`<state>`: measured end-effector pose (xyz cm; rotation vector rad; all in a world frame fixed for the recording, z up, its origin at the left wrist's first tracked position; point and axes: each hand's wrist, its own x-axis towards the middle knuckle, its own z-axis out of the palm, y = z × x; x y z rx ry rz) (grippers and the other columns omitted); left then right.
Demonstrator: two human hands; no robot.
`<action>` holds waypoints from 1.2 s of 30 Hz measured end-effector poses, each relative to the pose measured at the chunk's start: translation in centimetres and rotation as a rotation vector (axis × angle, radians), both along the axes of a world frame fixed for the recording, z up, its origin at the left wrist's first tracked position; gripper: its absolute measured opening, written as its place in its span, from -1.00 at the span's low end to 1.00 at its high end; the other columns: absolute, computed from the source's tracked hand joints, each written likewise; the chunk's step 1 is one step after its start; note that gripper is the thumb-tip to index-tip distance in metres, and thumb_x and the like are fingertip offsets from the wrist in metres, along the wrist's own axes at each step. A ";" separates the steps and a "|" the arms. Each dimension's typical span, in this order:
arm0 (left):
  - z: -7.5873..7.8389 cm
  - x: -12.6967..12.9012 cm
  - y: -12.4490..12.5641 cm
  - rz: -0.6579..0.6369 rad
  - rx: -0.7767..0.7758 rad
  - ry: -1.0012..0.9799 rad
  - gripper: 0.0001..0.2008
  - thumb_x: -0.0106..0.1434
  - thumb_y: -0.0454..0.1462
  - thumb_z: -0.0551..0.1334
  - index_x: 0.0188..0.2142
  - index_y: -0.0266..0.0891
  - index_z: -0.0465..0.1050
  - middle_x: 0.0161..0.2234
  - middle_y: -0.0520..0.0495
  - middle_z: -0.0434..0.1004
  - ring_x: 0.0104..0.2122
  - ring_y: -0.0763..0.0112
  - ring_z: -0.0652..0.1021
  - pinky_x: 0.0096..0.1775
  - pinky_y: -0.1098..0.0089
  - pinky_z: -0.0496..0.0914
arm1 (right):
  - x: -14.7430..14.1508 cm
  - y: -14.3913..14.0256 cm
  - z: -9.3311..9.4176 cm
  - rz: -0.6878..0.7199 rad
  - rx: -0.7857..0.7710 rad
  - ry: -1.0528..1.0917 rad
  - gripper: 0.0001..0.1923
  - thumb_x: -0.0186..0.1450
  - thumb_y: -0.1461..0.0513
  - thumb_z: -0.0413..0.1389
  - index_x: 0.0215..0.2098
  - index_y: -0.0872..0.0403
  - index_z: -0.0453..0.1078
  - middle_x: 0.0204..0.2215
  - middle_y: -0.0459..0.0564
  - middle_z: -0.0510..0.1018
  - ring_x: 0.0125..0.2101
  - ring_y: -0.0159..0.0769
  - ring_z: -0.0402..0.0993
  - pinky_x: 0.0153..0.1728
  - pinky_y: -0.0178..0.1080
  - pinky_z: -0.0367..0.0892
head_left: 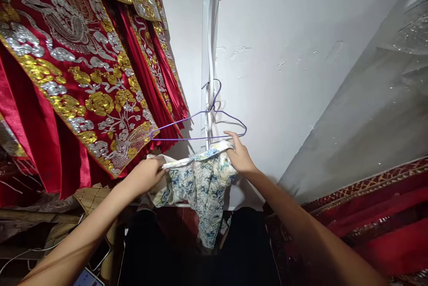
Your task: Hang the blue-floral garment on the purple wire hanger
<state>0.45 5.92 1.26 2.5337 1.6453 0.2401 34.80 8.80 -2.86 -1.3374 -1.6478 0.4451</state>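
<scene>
A white garment with blue and yellow floral print (pixel 200 183) hangs down between my hands, its banded edge stretched sideways. My left hand (pixel 149 173) is closed on the left end of that band. At the other end my right hand (pixel 241 157) grips the band, with a finger reaching up to the bottom bar of a purple wire hanger (pixel 197 138). The hanger hangs by its hook against the wall, just above the garment, with nothing on it. I cannot tell whether the garment is a skirt or trousers.
Red costumes with gold and silver embroidery (pixel 100 103) hang on the left. A white cable or strip (pixel 210 23) runs down the pale wall (pixel 284 18). Red trimmed fabric (pixel 384 214) lies at lower right. A lit phone screen (pixel 87 278) shows at lower left.
</scene>
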 end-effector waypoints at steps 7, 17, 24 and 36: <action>0.5 -0.2 0.0 0.055 0.013 0.103 -0.71 0.37 -0.21 0.08 -0.28 -0.25 0.56 0.29 -0.37 0.31 0.18 -0.09 0.48 0.11 0.09 0.40 | 0.8 0.9 -0.2 0.139 -0.025 -0.040 -0.68 0.21 0.26 -0.02 -0.16 0.03 0.52 -0.29 -0.04 0.63 -0.26 -0.16 0.50 -0.24 -0.25 0.33; 3.0 0.6 -1.7 0.091 0.174 0.068 -0.65 0.37 -0.38 -0.02 -0.04 -0.39 0.50 0.43 -0.41 -0.06 0.23 -0.07 0.43 0.19 0.06 0.37 | 3.7 -5.1 2.0 0.019 -0.080 -0.061 -0.88 0.16 0.28 0.01 -0.43 0.06 0.39 -0.51 -0.16 0.42 -0.40 -0.30 0.32 -0.44 -0.33 0.14; 3.5 0.2 -1.7 0.006 0.347 0.020 -0.50 0.29 -0.47 -0.03 0.21 -0.48 0.29 0.47 -0.36 -0.37 0.37 -0.05 0.17 0.29 0.05 0.28 | 3.3 -6.5 2.8 -0.047 -0.079 -0.108 -0.91 0.18 0.27 0.00 -0.47 0.04 0.31 -0.54 -0.19 0.33 -0.45 -0.35 0.24 -0.46 -0.33 0.10; 6.4 -0.2 -2.3 0.022 0.489 -0.104 -0.66 0.37 -0.37 -0.03 0.03 -0.32 0.41 0.48 -0.22 -0.36 0.40 -0.05 0.10 0.23 0.01 0.36 | 0.9 -7.0 2.4 -0.015 -0.175 -0.038 -0.92 0.16 0.24 0.01 -0.49 0.04 0.30 -0.55 -0.17 0.35 -0.45 -0.33 0.26 -0.46 -0.33 0.12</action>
